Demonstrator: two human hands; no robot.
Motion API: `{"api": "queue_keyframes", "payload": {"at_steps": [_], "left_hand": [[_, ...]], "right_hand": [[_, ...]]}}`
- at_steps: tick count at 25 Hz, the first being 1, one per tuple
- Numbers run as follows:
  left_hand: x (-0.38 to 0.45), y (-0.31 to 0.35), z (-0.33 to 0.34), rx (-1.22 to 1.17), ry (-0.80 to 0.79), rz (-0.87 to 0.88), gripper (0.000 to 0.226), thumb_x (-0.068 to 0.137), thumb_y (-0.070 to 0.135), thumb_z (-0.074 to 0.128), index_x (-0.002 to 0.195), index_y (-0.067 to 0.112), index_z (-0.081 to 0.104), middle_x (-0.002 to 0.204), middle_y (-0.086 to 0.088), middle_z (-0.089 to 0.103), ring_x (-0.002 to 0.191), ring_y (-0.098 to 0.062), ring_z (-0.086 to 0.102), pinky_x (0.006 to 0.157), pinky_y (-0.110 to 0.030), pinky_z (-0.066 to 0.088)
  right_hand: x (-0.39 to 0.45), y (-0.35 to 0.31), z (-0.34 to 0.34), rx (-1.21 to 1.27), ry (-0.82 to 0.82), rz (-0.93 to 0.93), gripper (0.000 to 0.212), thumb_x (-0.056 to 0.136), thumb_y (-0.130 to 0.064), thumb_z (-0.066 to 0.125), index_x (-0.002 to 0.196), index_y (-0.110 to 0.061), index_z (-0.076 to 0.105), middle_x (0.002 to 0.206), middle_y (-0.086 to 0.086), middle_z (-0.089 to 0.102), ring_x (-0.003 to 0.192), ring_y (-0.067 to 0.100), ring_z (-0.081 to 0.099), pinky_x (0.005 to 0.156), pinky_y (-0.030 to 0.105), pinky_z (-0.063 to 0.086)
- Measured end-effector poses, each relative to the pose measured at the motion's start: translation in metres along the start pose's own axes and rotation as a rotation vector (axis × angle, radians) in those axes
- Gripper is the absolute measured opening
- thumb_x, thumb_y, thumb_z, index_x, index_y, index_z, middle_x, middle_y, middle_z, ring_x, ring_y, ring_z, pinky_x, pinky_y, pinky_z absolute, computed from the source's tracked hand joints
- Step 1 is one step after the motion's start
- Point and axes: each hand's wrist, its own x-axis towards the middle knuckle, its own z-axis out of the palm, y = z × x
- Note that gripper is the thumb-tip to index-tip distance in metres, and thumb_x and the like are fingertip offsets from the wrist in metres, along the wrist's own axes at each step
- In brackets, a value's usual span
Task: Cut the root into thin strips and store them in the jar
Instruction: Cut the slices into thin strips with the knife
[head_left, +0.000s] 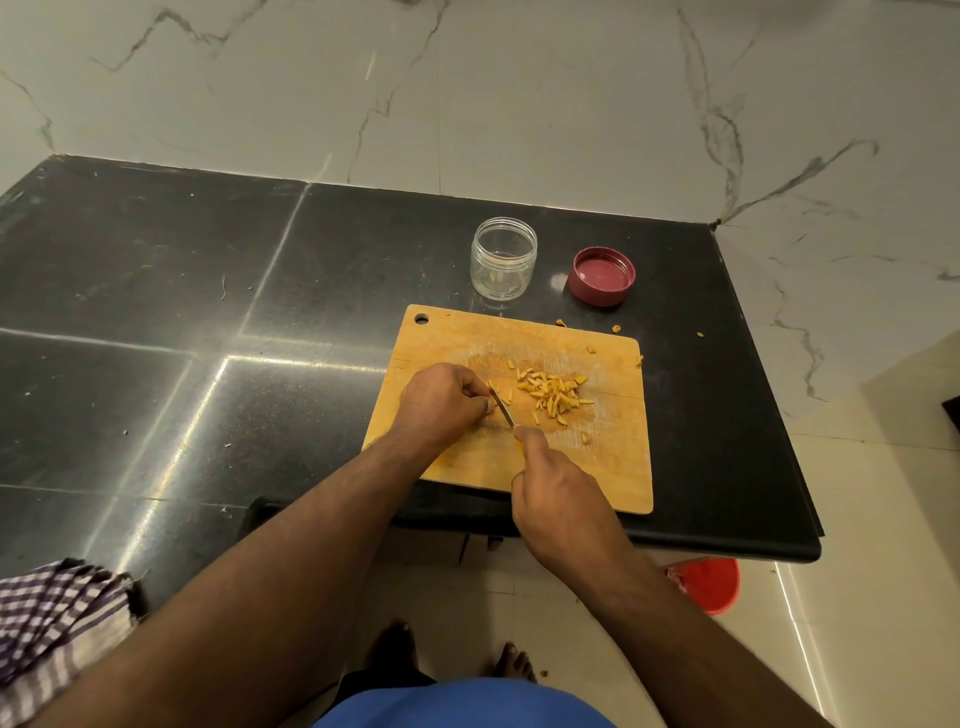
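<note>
A wooden cutting board (597, 467) lies on the black counter. A pile of thin yellow root strips (553, 395) sits near its middle. My left hand (441, 402) is curled over the board, pinching a small piece of root that its fingers mostly hide. My right hand (558, 499) grips a small knife (501, 408) by its yellow handle, the blade angled up against the left fingertips. Behind the board stands a clear, open jar (503, 262), with its dark red lid (601, 276) lying upside down to the right.
Stray root bits (615, 328) lie on the black counter (208, 312) beyond the board. A checked cloth (52, 639) hangs at the counter's near left edge. A red bucket (709, 584) stands on the floor under the counter's right end. A marble wall rises behind.
</note>
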Motion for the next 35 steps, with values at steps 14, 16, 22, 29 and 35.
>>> {"api": "queue_keyframes", "payload": {"at_steps": [14, 16, 22, 29, 35], "left_hand": [[-0.005, 0.000, -0.003, -0.019, 0.005, -0.009, 0.016, 0.088, 0.025, 0.075, 0.103, 0.021, 0.077, 0.098, 0.007, 0.073, 0.087, -0.007, 0.062, 0.072, -0.023, 0.050], [-0.005, 0.001, -0.002, -0.020, 0.006, -0.016, 0.014, 0.088, 0.024, 0.075, 0.101, 0.021, 0.078, 0.096, 0.007, 0.073, 0.086, -0.007, 0.062, 0.069, -0.023, 0.049], [-0.005, 0.002, -0.002, -0.029, 0.013, -0.017, 0.010, 0.087, 0.021, 0.075, 0.096, 0.020, 0.079, 0.090, 0.006, 0.073, 0.082, -0.010, 0.064, 0.070, -0.027, 0.053], [-0.005, 0.002, -0.002, -0.019, 0.015, -0.017, 0.010, 0.087, 0.024, 0.076, 0.095, 0.020, 0.079, 0.087, 0.007, 0.072, 0.081, -0.008, 0.063, 0.071, -0.029, 0.055], [-0.005, 0.001, -0.003, -0.034, 0.010, -0.026, 0.012, 0.087, 0.024, 0.076, 0.099, 0.019, 0.077, 0.092, 0.007, 0.070, 0.084, -0.008, 0.061, 0.067, -0.022, 0.046]], "right_hand": [[-0.020, 0.004, -0.002, 0.083, 0.052, -0.003, 0.046, 0.102, -0.022, 0.037, 0.148, -0.025, 0.030, 0.107, -0.001, 0.060, 0.083, 0.012, 0.055, 0.068, 0.027, 0.039], [-0.013, 0.003, -0.001, 0.078, 0.039, 0.008, 0.046, 0.102, -0.022, 0.036, 0.148, -0.027, 0.028, 0.109, 0.000, 0.060, 0.084, 0.014, 0.057, 0.069, 0.030, 0.043], [-0.001, -0.001, 0.000, 0.032, -0.001, -0.006, 0.044, 0.102, -0.022, 0.034, 0.146, -0.026, 0.029, 0.109, 0.003, 0.060, 0.085, 0.020, 0.057, 0.071, 0.034, 0.044], [-0.023, 0.006, -0.002, 0.044, -0.014, 0.005, 0.042, 0.102, -0.022, 0.037, 0.144, -0.025, 0.031, 0.098, -0.001, 0.059, 0.079, 0.013, 0.055, 0.066, 0.026, 0.038], [-0.027, 0.009, -0.006, 0.067, 0.064, 0.016, 0.044, 0.103, -0.021, 0.038, 0.146, -0.026, 0.030, 0.099, -0.004, 0.058, 0.077, 0.009, 0.054, 0.059, 0.017, 0.033]]}}
